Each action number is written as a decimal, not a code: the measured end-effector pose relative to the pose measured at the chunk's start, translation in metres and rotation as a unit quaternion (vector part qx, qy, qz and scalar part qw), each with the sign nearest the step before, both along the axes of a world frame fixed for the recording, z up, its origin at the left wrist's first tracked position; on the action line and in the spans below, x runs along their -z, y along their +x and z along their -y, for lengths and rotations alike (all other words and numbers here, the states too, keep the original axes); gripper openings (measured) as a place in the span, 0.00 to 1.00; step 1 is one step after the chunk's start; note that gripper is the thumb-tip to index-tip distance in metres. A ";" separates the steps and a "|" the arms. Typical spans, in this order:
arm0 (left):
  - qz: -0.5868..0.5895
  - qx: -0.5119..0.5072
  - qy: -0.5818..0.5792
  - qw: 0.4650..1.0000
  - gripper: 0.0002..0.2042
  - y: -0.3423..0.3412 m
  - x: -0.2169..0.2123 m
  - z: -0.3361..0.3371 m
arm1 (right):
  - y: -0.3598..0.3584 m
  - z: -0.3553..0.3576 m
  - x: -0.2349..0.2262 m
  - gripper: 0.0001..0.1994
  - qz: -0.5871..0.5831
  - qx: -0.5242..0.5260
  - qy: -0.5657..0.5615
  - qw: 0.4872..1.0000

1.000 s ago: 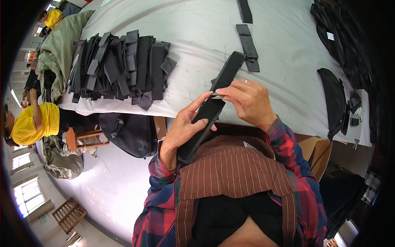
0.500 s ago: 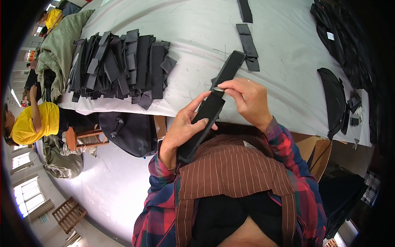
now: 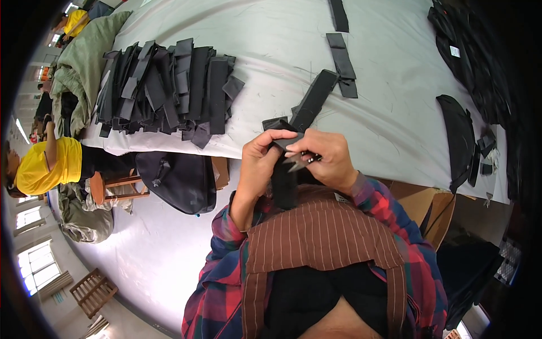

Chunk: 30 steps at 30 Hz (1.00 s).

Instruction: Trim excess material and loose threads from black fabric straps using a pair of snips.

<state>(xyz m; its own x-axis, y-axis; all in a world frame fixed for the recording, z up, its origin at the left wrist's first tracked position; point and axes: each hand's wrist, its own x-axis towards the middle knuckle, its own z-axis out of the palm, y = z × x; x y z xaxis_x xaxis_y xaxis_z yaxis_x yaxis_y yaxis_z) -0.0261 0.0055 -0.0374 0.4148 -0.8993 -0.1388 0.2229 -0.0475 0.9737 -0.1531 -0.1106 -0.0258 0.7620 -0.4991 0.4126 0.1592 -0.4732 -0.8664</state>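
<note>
Black fabric strip [image 3: 284, 189] hangs mid-frame, its upper end pinched by fingers of the left hand [image 3: 259, 163] and right hand [image 3: 328, 158], probably to steady it; the right also grips snips [image 3: 296, 165]; piled strips [image 3: 155, 93] lie upper left on the counter [image 3: 395, 113], seemingly clear

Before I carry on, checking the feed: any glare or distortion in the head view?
Head view: glare whitens the floor at lower left and the windows; head view: fisheye tips the yellow-shirted person sideways, corners black; head view: left hand and right hand well lit.
</note>
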 end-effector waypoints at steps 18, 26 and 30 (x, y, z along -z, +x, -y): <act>-0.045 -0.033 -0.062 0.996 0.29 0.000 -0.013 -0.001 | -0.002 0.001 -0.018 0.09 -0.055 0.017 0.099 0.993; -0.045 -0.020 -0.062 0.997 0.32 -0.005 -0.008 -0.001 | -0.001 0.005 -0.018 0.07 -0.139 0.042 -0.162 0.976; -0.026 -0.012 -0.061 0.998 0.32 -0.006 -0.011 0.002 | 0.007 0.006 -0.011 0.06 -0.094 0.061 -0.225 0.968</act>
<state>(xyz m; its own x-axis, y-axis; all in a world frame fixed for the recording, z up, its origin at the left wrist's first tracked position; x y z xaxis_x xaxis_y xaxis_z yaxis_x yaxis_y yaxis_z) -0.0324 0.0031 -0.0267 0.4306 -0.9011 -0.0504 0.2730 0.0769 0.9589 -0.1461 -0.1169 -0.0147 0.7921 -0.3923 0.4677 -0.0624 -0.8142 -0.5773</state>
